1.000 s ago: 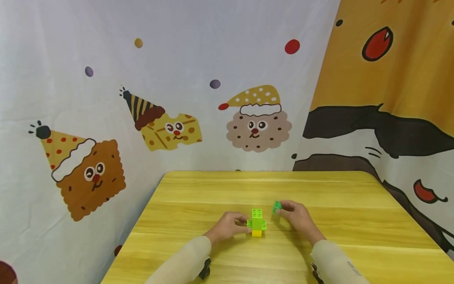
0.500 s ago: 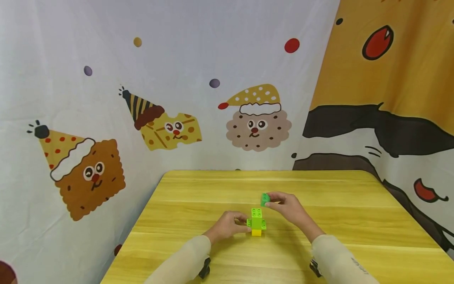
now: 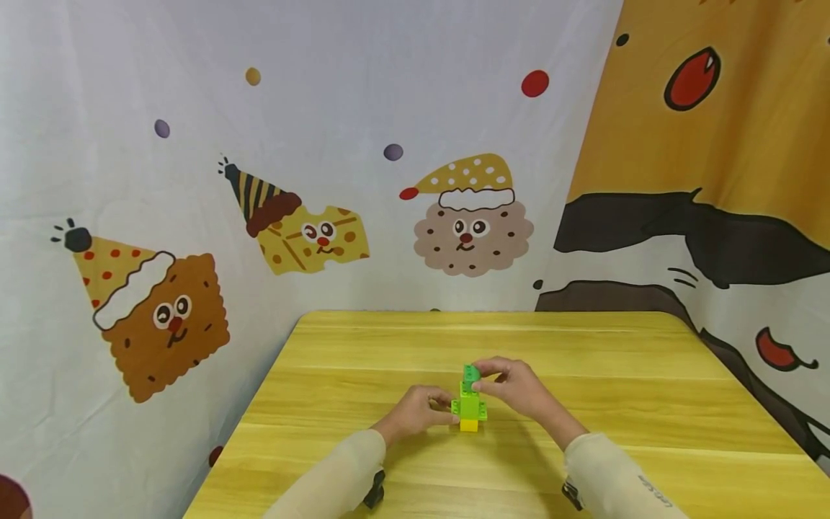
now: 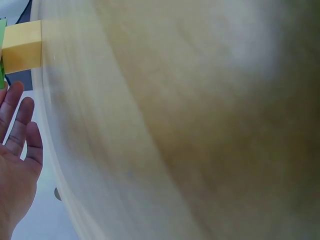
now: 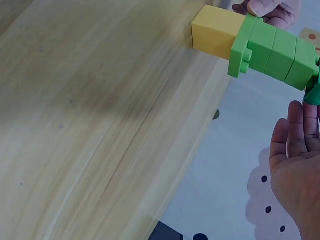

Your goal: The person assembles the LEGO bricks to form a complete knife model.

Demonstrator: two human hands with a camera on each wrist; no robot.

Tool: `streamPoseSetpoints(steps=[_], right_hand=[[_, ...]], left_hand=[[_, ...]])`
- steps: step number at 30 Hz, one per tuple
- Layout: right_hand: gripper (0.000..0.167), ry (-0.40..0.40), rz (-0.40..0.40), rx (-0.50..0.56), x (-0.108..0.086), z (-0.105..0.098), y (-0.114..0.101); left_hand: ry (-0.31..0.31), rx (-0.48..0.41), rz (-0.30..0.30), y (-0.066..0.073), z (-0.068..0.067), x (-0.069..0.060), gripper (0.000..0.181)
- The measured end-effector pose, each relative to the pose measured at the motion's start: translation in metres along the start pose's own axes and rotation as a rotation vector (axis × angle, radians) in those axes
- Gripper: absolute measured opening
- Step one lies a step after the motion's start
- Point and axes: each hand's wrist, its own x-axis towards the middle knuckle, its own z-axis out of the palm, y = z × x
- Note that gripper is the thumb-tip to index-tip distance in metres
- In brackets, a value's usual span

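A small stack of toy bricks stands upright on the wooden table. Its base is a yellow brick, topped by a light green plate that juts out on both sides, then several light green bricks. My left hand pinches the plate's left end between thumb and fingers. At the top, my right hand pinches a darker green brick against the stack; whether it is pressed fully down I cannot tell. In the left wrist view, just the yellow brick and a green edge show.
Behind the table hangs a white curtain with cartoon prints, orange and black at the right. The table's far edge runs close to it.
My right hand has carried the darker green brick leftward from beside the stack, over behind it, and down onto its top. The left hand and the stack have stayed put.
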Motion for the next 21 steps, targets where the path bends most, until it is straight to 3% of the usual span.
streamPoseSetpoints(steps=[21], right_hand=[[0.033,-0.003,-0.084,-0.09,0.0006,0.0074,0.0054]], left_hand=[[0.003,0.031,-0.006,0.0028,-0.0001,0.001,0.021]])
